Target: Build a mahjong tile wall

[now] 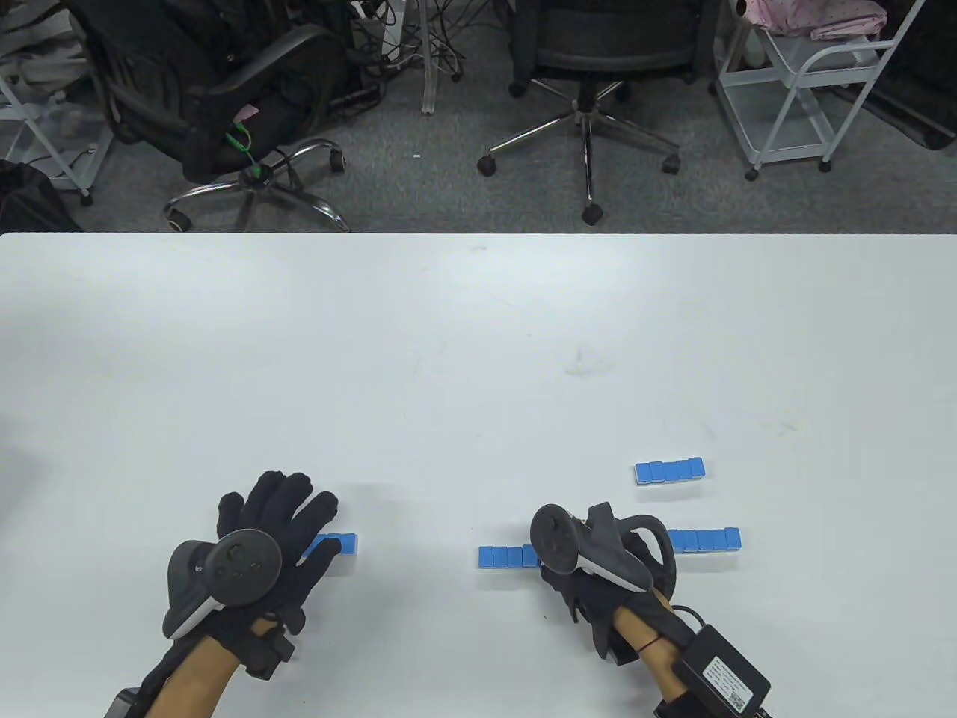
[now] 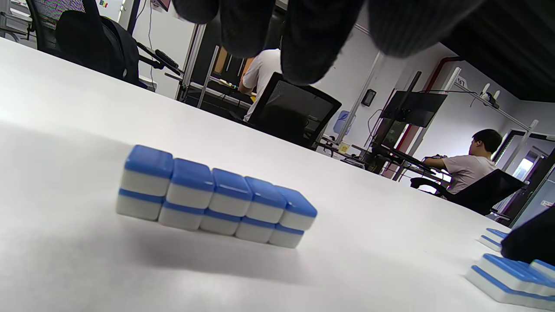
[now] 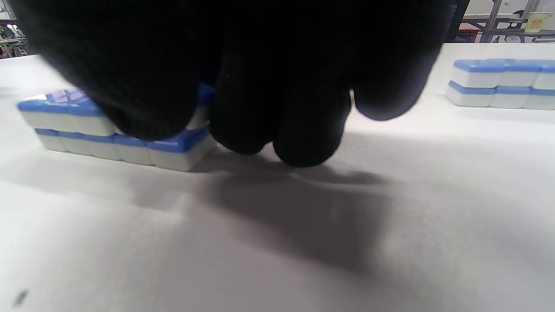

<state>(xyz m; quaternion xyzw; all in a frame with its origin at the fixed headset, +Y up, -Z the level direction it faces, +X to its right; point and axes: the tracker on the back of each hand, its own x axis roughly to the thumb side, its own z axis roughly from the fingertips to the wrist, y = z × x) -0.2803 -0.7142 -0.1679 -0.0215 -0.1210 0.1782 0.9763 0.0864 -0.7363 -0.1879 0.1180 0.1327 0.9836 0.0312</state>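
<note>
Four two-layer rows of blue-backed mahjong tiles lie on the white table [image 1: 448, 359]. My left hand [image 1: 288, 516] hovers with fingers spread over the left row [image 1: 340, 544]; in the left wrist view that row [image 2: 217, 199] lies free below the fingertips [image 2: 312, 43]. My right hand [image 1: 576, 576] sits at the right end of the middle row [image 1: 507, 556]. In the right wrist view its thumb and fingers [image 3: 277, 112] curl around the end tiles of that row [image 3: 108, 134]. Two more rows lie to the right [image 1: 703, 540] and behind [image 1: 669, 471].
Beyond the table's far edge stand office chairs [image 1: 591, 67] and a white cart [image 1: 807, 82]. In the left wrist view a person [image 2: 468, 169] sits at a desk in the background. A cable box [image 1: 721, 669] hangs at my right forearm.
</note>
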